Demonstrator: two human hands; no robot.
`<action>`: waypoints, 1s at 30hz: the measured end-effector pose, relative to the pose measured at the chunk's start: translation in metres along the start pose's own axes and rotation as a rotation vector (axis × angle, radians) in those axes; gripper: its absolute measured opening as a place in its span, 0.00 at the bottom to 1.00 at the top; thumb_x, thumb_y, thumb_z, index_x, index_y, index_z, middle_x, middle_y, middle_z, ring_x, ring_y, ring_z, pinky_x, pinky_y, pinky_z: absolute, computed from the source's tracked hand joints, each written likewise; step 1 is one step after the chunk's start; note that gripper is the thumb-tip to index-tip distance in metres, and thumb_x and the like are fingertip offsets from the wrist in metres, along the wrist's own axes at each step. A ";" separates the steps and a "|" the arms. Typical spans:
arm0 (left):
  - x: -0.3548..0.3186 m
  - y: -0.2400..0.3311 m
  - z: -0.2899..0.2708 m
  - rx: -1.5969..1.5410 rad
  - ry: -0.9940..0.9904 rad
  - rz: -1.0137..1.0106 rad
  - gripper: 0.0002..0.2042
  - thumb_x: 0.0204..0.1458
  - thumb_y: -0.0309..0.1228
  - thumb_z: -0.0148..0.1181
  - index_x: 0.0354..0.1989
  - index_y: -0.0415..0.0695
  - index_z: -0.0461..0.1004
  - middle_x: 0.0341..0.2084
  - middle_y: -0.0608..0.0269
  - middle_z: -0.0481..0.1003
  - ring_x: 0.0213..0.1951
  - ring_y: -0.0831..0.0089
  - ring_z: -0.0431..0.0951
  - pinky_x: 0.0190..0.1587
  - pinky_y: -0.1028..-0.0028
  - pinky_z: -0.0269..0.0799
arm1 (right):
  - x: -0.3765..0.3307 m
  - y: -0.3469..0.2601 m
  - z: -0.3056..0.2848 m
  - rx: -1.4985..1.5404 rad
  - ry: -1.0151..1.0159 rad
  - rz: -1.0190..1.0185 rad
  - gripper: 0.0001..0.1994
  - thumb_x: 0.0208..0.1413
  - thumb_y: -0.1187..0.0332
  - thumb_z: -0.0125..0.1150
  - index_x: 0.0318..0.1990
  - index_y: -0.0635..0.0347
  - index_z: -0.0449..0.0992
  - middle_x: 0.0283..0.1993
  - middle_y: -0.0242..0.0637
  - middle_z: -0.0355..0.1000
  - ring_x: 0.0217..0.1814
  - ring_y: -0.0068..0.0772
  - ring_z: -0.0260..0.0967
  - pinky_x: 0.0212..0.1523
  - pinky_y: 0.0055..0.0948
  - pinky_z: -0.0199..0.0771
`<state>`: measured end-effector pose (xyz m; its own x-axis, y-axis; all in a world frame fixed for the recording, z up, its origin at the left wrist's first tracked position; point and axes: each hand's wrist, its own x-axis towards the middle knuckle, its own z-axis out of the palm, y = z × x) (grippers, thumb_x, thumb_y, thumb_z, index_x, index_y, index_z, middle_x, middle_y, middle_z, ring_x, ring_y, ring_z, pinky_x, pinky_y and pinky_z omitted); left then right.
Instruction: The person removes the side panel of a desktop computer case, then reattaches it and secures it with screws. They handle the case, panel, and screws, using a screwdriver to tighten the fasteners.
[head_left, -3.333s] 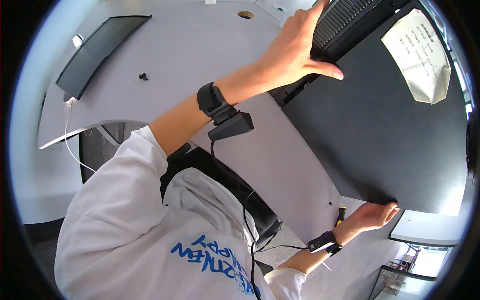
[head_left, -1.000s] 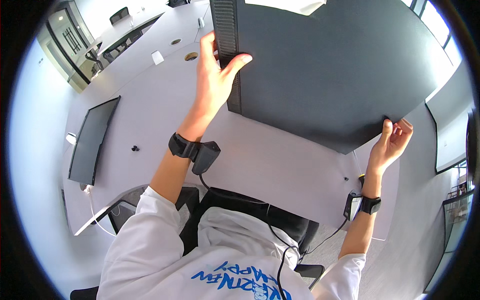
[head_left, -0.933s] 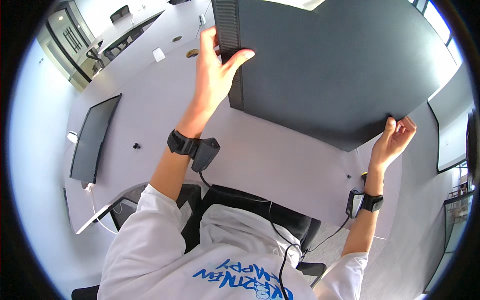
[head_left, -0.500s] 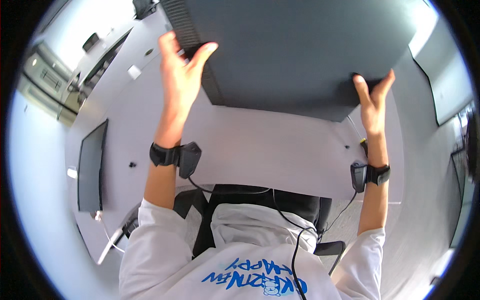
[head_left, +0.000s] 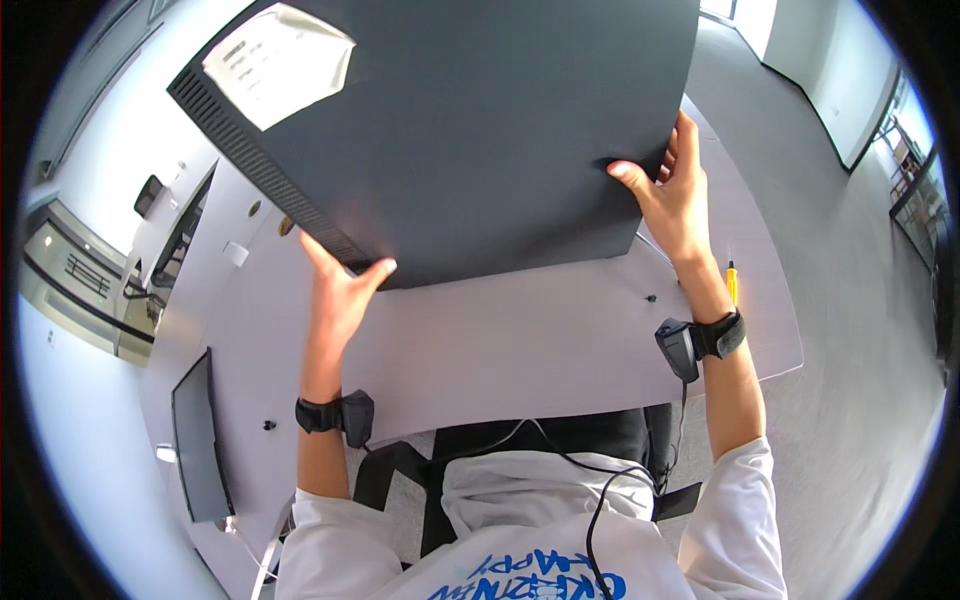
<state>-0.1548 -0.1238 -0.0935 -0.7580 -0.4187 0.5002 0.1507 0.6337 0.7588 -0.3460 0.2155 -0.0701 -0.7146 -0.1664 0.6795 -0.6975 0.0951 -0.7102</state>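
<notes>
A large black computer case (head_left: 480, 150) fills the upper middle of the head view, its broad flat panel facing me and its far part cut off by the frame. Along its left edge runs a ribbed vent strip, and a creased white paper label (head_left: 285, 65) is on the panel's upper left. My left hand (head_left: 340, 295) grips the near left corner, thumb on the panel, other fingers mostly hidden behind. At the near right edge my right hand (head_left: 675, 205) clasps the case, thumb on the panel and fingers around the side. Whether the case touches the table is hidden.
The pale table (head_left: 500, 350) curves around me. A yellow-handled screwdriver (head_left: 732, 285) lies beside my right forearm, near a small black piece (head_left: 651, 298). At left stand a monitor (head_left: 203, 440) and another small black piece (head_left: 269, 426). Cables hang from my wrist straps.
The case has turned clockwise and shifted left in view, bringing its paper label into sight. My left hand appears lower, my right hand further left. Both keep their grip.
</notes>
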 end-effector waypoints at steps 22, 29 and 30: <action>-0.036 -0.054 0.007 0.257 -0.099 -0.083 0.45 0.55 0.33 0.74 0.65 0.26 0.42 0.44 0.38 0.76 0.42 0.50 0.81 0.44 0.60 0.78 | -0.022 0.026 0.032 0.272 0.198 0.127 0.42 0.57 0.56 0.74 0.72 0.65 0.57 0.65 0.43 0.65 0.67 0.39 0.61 0.70 0.39 0.61; -0.036 -0.034 0.003 0.187 -0.100 -0.112 0.49 0.55 0.38 0.74 0.69 0.31 0.40 0.37 0.32 0.78 0.38 0.34 0.81 0.38 0.51 0.77 | -0.027 0.048 0.021 0.206 0.200 0.228 0.45 0.58 0.60 0.70 0.76 0.68 0.52 0.73 0.46 0.58 0.73 0.42 0.55 0.75 0.41 0.51; -0.036 -0.032 0.002 0.236 -0.117 -0.157 0.48 0.54 0.39 0.74 0.70 0.32 0.40 0.37 0.32 0.78 0.37 0.34 0.81 0.37 0.51 0.77 | -0.030 0.047 0.016 0.220 0.091 0.123 0.47 0.54 0.64 0.73 0.77 0.67 0.50 0.73 0.45 0.57 0.73 0.42 0.55 0.75 0.42 0.51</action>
<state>-0.1336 -0.1277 -0.1364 -0.8304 -0.4543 0.3225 -0.1153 0.7065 0.6982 -0.3571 0.2093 -0.1269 -0.8023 -0.0767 0.5920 -0.5836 -0.1083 -0.8048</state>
